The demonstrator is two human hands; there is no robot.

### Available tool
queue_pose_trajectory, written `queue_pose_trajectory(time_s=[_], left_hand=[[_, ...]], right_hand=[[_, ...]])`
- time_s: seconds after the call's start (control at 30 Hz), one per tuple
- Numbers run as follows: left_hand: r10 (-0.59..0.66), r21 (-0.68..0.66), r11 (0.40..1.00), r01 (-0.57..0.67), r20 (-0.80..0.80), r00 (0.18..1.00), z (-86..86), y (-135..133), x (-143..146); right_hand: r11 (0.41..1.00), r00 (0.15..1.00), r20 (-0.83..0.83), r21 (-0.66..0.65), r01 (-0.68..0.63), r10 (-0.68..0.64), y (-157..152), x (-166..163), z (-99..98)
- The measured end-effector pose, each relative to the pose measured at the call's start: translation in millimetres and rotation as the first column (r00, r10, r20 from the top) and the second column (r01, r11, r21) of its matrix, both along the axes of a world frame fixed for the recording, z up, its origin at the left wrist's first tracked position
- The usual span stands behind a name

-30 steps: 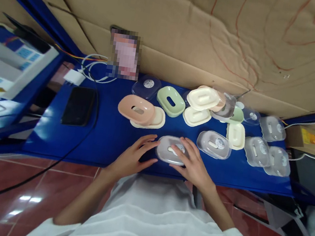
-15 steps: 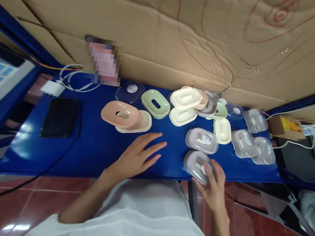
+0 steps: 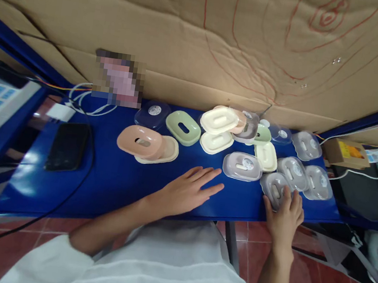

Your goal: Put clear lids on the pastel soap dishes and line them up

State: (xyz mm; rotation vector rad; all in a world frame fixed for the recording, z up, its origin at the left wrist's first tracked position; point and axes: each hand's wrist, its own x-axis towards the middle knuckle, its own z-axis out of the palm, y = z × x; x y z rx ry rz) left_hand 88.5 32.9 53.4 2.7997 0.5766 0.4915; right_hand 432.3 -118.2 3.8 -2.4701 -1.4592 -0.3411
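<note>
My right hand point(image 3: 284, 216) grips a soap box with a transparent lid point(image 3: 273, 187), thumb on its near left side and fingers over its right end. The box sits low at the table's right part, against another lidded soap box point(image 3: 292, 172). My left hand point(image 3: 192, 191) hovers or rests over the blue table, fingers stretched out, holding nothing. Just beyond its fingertips lies a lidded soap box point(image 3: 241, 166). Farther left, a pink soap box part point(image 3: 141, 141) overlaps a cream tray point(image 3: 169, 152). A green part with a slot point(image 3: 183, 128) lies behind them.
Cream trays point(image 3: 216, 141) and more soap box parts crowd the back of the blue table point(image 3: 104, 190). A black phone-like device point(image 3: 67, 147) and a white charger point(image 3: 61, 112) with cables lie left. Cardboard point(image 3: 163, 25) walls the back; a small carton point(image 3: 345, 153) stands right.
My right hand has carried the lidded soap box rightward, from the table's front middle to beside the other lidded boxes. My left hand has moved right, still open.
</note>
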Motion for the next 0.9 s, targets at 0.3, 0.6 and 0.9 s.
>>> queue_pose_trajectory(time_s=[0.3, 0.6, 0.9], left_hand=[[-0.056, 0.075, 0.995, 0.065, -0.11, 0.992, -31.3, 30, 35], [0.322, 0.114, 0.939, -0.325, 0.046, 0.946, -18.3, 10, -71], [0.776, 0.035, 0.626, -0.779, 0.067, 0.627, -52.8, 8, -135]], right_hand=[[0.971, 0.968, 0.068, -0.028, -0.239, 0.241, 69, -29, 17.6], [0.879, 0.881, -0.067, -0.069, -0.472, 0.468, 101, -33, 17.4], [0.985, 0.987, 0.007, -0.065, -0.163, 0.164, 134, -40, 5.2]])
